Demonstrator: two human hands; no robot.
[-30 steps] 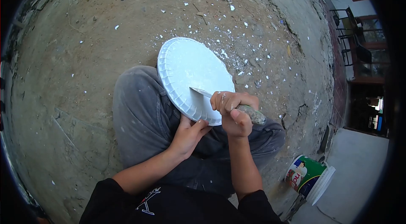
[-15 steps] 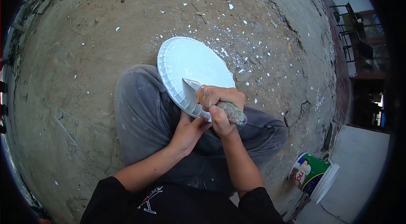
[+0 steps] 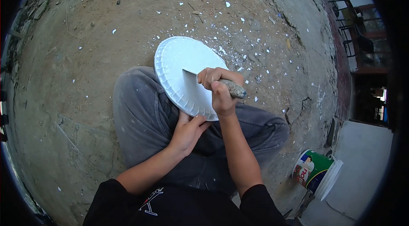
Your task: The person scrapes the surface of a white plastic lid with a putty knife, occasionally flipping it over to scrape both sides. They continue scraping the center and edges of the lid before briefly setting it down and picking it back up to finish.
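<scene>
A round white bucket lid (image 3: 181,57) with a ribbed rim leans tilted across my crossed legs. At its near edge my left hand (image 3: 186,134) is closed on the rim, its fingers partly hidden beneath the lid. My right hand (image 3: 220,83) is wrapped around the worn, paint-spotted handle of a putty knife (image 3: 235,90). The knife's blade shows past my knuckles, its corner over the middle of the lid's white surface.
White flakes (image 3: 221,50) are scattered on the bare dirt ground (image 3: 110,51) beyond the lid. To my right, a green and white paint bucket (image 3: 315,172) lies tipped beside a pale slab (image 3: 362,157). Dark chairs (image 3: 358,34) stand farther off at the upper right.
My right hand and the putty knife have moved slightly up the lid, and the blade has turned more edge-on. The lid's near rim shows more. My left hand still grips it.
</scene>
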